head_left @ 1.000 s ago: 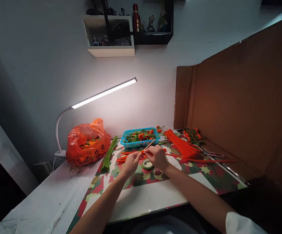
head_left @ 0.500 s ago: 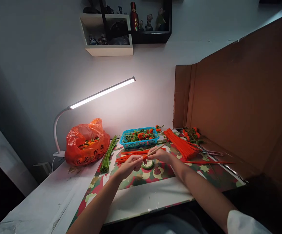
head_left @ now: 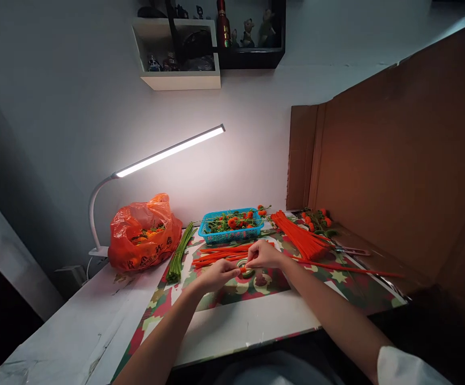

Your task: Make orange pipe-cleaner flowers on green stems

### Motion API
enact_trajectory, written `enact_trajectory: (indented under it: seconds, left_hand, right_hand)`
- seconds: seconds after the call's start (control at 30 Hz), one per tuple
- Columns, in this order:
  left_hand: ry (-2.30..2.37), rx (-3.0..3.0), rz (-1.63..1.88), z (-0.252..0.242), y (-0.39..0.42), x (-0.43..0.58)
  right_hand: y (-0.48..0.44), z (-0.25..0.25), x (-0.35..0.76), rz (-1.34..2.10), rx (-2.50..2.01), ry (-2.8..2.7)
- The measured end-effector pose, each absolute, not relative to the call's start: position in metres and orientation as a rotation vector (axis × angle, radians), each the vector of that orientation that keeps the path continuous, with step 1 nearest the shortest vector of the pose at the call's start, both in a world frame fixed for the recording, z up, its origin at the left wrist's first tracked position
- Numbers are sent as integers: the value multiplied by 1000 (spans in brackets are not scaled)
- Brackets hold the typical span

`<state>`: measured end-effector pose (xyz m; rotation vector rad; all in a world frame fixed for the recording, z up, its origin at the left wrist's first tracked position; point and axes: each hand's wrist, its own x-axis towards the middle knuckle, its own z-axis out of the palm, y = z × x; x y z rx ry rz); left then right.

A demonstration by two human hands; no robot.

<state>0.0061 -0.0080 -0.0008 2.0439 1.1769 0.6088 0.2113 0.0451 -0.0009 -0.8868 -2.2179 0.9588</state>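
My left hand (head_left: pixel 220 274) is closed, with thumb and forefinger pinching a small orange piece of pipe cleaner (head_left: pixel 243 270). My right hand (head_left: pixel 265 254) meets it from the other side, its fingertips pinched together at the same piece. Just beneath the fingertips lies a roll of green tape (head_left: pixel 250 275), partly covered by the hands. One long orange pipe cleaner (head_left: pixel 352 267) stretches rightward from behind my right wrist; whether it joins the held piece is hidden. Loose orange pipe cleaners (head_left: pixel 216 256) lie behind my left hand.
A blue basket (head_left: pixel 232 234) of orange flowers with green stems stands at the back. Left are green pipe cleaners (head_left: pixel 180 254), an orange plastic bag (head_left: pixel 144 256) and a lit lamp (head_left: pixel 172 151). Right are bundled orange pipe cleaners (head_left: pixel 300 238), scissors (head_left: pixel 355 251) and a cardboard wall (head_left: pixel 396 160).
The thin tan stick that stuck out of my right hand no longer shows. My right hand has turned fingertips-down, and the long pipe cleaner at the right has shifted and tilted.
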Motion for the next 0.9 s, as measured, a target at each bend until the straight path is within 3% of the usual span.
enact_trajectory:
  seconds: [0.33, 0.67, 0.9]
  left_hand:
    - [1238, 2093, 702, -3, -3, 7]
    - [1342, 2019, 909, -3, -2, 14]
    - [1333, 1766, 1057, -5, 0, 20]
  right_hand:
    - [36, 3, 205, 135, -836, -2274]
    - [33, -1, 197, -170, -831, -2204]
    - [31, -2, 192, -138, -808, -2122]
